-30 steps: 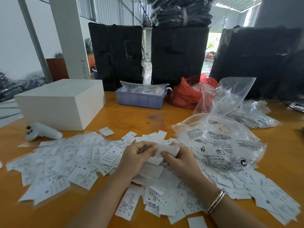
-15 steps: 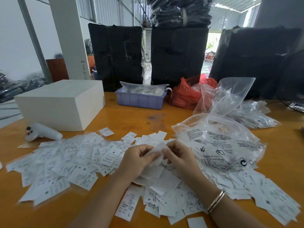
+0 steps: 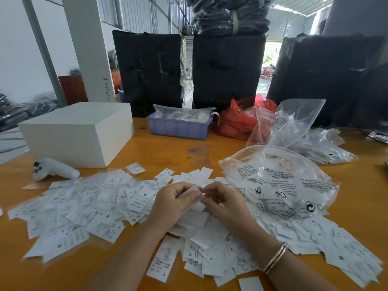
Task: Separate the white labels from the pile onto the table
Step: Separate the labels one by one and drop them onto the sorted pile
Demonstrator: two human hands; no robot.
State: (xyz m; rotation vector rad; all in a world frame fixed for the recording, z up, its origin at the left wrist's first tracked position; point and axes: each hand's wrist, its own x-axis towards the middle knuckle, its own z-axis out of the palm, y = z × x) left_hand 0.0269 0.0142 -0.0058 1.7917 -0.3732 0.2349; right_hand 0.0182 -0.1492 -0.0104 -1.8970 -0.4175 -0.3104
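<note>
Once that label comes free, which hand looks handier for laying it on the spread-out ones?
Probably the left hand. Both hands pinch the label, but the spread labels lie directly on its side, while the right hand sits beside the clear plastic bag.

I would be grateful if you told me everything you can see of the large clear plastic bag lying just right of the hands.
The clear plastic bag is see-through film with a white zip strip along its top edge and black printed warning text and round symbols on its face. It lies puffed and crumpled on the orange table, its near edge resting on the white labels. Neither hand touches it.
</note>
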